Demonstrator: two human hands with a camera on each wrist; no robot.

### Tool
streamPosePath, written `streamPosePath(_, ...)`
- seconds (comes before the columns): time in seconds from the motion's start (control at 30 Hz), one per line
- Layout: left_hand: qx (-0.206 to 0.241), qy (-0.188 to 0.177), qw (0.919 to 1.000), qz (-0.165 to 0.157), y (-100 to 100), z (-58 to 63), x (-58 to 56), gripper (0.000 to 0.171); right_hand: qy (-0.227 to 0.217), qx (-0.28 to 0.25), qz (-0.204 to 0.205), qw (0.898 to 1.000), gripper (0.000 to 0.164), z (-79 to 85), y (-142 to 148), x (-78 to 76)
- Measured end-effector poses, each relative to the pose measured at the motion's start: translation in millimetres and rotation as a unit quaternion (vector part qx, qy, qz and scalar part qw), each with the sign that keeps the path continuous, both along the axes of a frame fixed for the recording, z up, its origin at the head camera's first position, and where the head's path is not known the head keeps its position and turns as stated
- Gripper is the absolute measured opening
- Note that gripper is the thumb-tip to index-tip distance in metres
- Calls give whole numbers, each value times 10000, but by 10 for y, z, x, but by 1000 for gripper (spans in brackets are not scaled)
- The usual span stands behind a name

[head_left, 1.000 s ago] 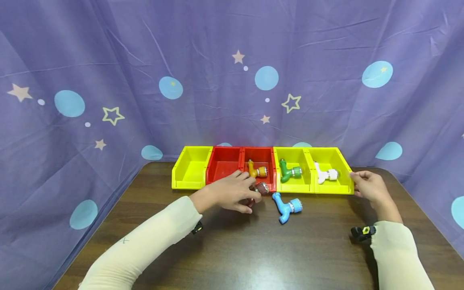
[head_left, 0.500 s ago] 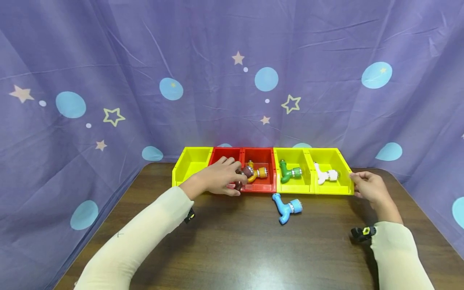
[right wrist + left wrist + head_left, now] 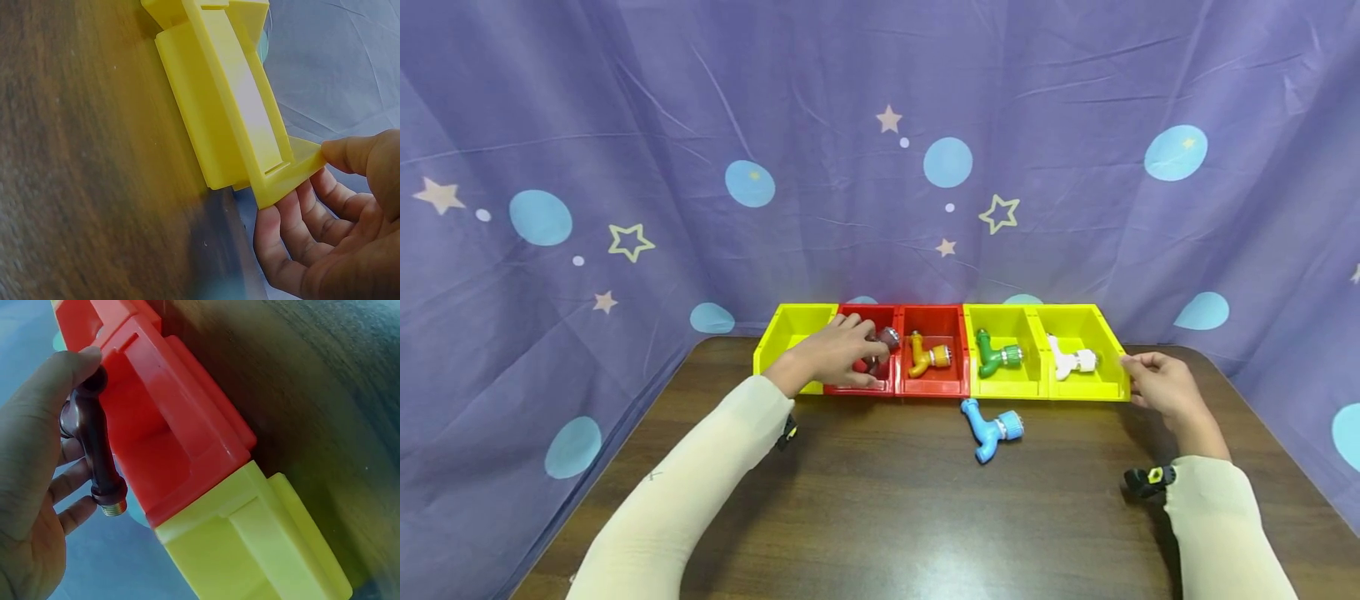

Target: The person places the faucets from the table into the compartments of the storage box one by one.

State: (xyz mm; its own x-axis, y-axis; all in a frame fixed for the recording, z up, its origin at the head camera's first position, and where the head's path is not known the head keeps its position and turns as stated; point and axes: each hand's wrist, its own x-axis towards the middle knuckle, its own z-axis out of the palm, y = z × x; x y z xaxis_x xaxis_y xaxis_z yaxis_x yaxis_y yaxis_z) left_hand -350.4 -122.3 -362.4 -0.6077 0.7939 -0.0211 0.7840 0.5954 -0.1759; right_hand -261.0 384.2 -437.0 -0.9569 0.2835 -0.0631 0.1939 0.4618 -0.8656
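My left hand (image 3: pixel 829 357) holds a dark brown tap (image 3: pixel 92 434) over the left red bin (image 3: pixel 147 425). In the left wrist view the thumb lies on one end of the tap, with the fingers behind it and its brass-threaded end sticking out. At the right end of the row, my right hand (image 3: pixel 1168 390) pinches the side wall of the outer yellow bin (image 3: pixel 234 94) between thumb and fingers. A yellow-orange tap (image 3: pixel 928 355) lies in the other red bin, a green tap (image 3: pixel 997 355) in the yellow bin beside it, and a white tap (image 3: pixel 1070 360) in the outermost one.
A light blue tap (image 3: pixel 991 428) lies on the brown wooden table (image 3: pixel 925 517) in front of the bins. The left end of the row is a yellow bin (image 3: pixel 792 333). Behind everything hangs a purple curtain (image 3: pixel 820 100) with stars and blue dots.
My left hand has carried the brown tap left and back, from the table in front of the bins to the left red bin. The right hand has kept its place on the yellow bin.
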Motion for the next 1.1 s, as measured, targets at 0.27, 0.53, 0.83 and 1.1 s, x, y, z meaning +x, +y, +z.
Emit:
streamPosePath(0.27, 288, -216, 9990, 272, -32, -61, -136, 37, -12, 20, 2, 10000, 60, 1, -7, -7)
streamPosePath(0.53, 273, -184, 9990, 291, -45, -82, -199, 32, -11, 44, -28, 10000, 60, -2, 4, -6)
streamPosePath(0.83, 281, -312, 9986, 312, -22, -70, -243, 31, -12, 0, -23, 10000, 60, 10, 6, -7)
streamPosePath(1.1, 621, -719, 9939, 568, -10, -104, -307, 35, -30, -7, 22, 10000, 59, 10, -12, -8)
